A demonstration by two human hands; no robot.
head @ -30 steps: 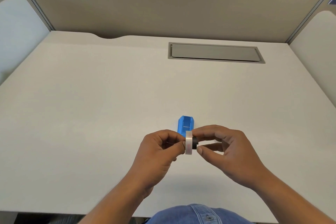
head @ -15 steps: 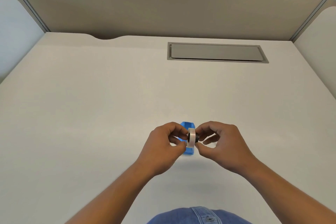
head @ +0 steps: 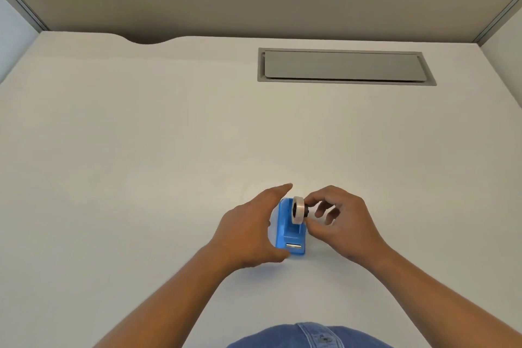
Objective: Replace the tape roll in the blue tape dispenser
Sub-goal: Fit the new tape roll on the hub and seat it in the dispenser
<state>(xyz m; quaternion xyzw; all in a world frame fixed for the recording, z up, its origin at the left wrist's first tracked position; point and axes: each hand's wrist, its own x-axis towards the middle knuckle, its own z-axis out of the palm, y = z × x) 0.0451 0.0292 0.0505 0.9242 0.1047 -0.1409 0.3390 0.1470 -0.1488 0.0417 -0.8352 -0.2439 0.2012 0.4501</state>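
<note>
Left hand, lower centre of frame: released, fingers extended, palm alongside left wall of blue tape dispenser; contact with wall not resolvable. Right hand, just right of centre: pinching tape roll, thumb and forefinger on dark hub stub at roll's right face; other fingers curled loose.

Roll position: upright on edge, above rear cradle of dispenser, low enough to overlap its walls; seated or not, cannot tell. Dispenser flat on white desk, cutter end toward bottom of frame. Grey cable hatch upper right, well apart.

Handling, judged: roll light, rigid as a ring, outer wrap smooth and likely slick; tape face prone to fingerprints. Hub ends the better hold, keeps fingers out of slot during lowering. Dispenser small plastic, probably light enough to skid; bracing from left side advisable.

Relative layout: roll between both hands, touching right fingertips, near left fingertips.
</note>
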